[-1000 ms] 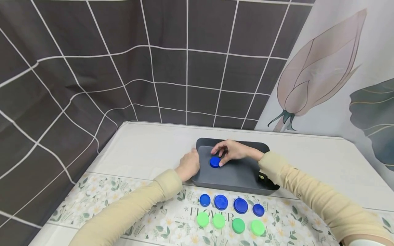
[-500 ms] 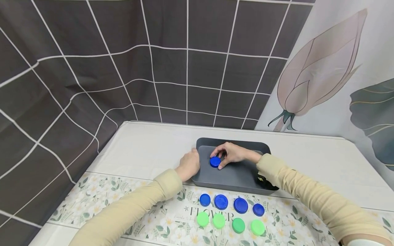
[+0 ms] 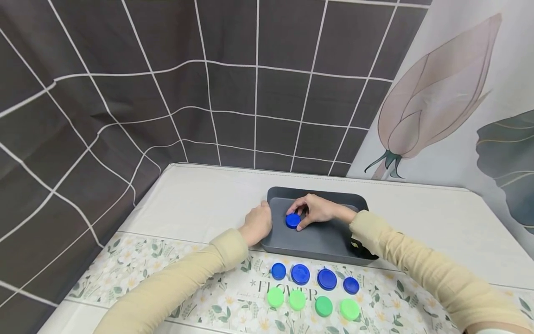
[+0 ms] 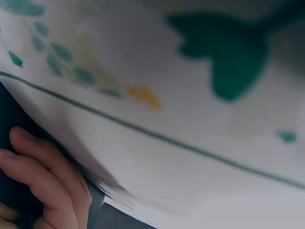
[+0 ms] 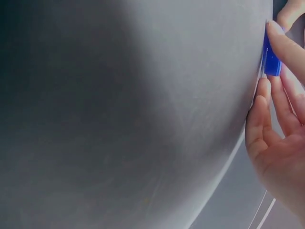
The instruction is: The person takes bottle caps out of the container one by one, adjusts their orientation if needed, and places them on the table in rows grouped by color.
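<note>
A dark grey rectangular tray [image 3: 310, 244] lies on the table. Inside it, toward the left part, is a blue bottle cap [image 3: 293, 221], resting flat on the bottom. My right hand [image 3: 315, 208] reaches in from the right and pinches this cap between thumb and fingers. The right wrist view shows the same cap [image 5: 273, 59] edge-on between the fingertips. At the tray's left wall, my left hand [image 3: 256, 224] grips the rim. Its curled fingers [image 4: 52, 181] appear at the lower left of the left wrist view, against the dark tray.
In front of the tray, a row of blue caps [image 3: 327, 279] lies on the flowered cloth [image 3: 225, 297]. Nearer still is a row of green caps [image 3: 323, 306]. Behind the table hangs a dark checked curtain [image 3: 225, 88].
The fingers of my right hand have moved in around the blue cap, from a looser pose to a pinch. My left hand stays on the tray's rim.
</note>
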A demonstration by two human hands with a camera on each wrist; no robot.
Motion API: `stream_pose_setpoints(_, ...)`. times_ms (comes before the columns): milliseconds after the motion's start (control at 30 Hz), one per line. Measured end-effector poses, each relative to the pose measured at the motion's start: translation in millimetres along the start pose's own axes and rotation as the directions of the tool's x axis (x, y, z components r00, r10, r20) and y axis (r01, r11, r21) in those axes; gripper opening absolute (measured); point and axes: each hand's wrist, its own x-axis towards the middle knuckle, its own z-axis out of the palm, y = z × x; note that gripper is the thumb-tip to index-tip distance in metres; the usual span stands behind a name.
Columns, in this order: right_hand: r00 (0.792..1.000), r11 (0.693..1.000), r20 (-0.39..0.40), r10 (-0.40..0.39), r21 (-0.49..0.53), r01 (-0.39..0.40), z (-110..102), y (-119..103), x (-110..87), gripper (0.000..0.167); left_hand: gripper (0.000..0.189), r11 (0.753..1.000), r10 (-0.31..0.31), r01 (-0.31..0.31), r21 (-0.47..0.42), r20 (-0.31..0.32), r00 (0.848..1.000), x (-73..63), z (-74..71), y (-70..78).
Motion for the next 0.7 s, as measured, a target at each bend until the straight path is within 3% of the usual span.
stream_pose_setpoints(400,0.998,1.000,-0.064,0.024,0.018,-0.022,-8,-13,-12.4,0.042,0.018,1.000,0.010,-0.010,-0.012,-0.002,1.000,-1.1,0.1,0.7)
stream_pose_setpoints(700,0.994,1.000,-0.111,-0.004,0.018,0.006,-20,-25,-25.1,0.042,0.020,1.000,0.014,-0.014,-0.018,-0.007,1.000,-3.8,-2.2,1.9)
